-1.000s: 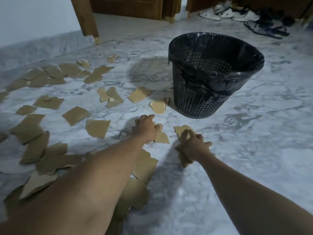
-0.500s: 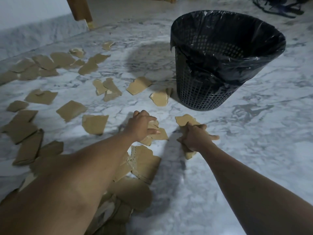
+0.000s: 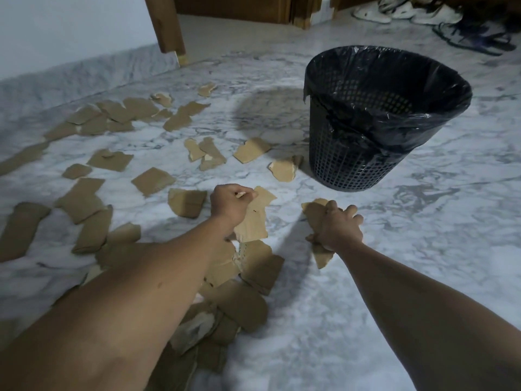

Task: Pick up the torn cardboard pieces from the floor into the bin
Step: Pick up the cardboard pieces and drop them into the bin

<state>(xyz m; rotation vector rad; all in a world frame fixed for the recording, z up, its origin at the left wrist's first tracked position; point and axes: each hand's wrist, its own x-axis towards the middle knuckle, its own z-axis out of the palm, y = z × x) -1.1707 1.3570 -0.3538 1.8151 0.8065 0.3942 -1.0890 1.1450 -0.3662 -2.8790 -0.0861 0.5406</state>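
Note:
Several torn brown cardboard pieces [image 3: 153,182] lie scattered over the marble floor, mostly to the left and under my arms. A black mesh bin [image 3: 352,165] with a black plastic liner stands upright at the upper right. My left hand [image 3: 229,206] is closed on a tall cardboard piece [image 3: 253,221], held up off the floor. My right hand [image 3: 337,228] grips another cardboard piece [image 3: 313,211] whose ends stick out above and below the fist. Both hands are short of the bin, in front of it and to its left.
A wooden furniture leg [image 3: 169,26] stands at the back left by the white wall. Shoes and sandals [image 3: 439,15] lie at the back right beside wooden door frames. One cardboard piece [image 3: 283,169] rests against the bin's base.
Both hands have closed on their pieces and lifted them off the floor. The left hand's piece now hangs upright. The camera view has tilted back up.

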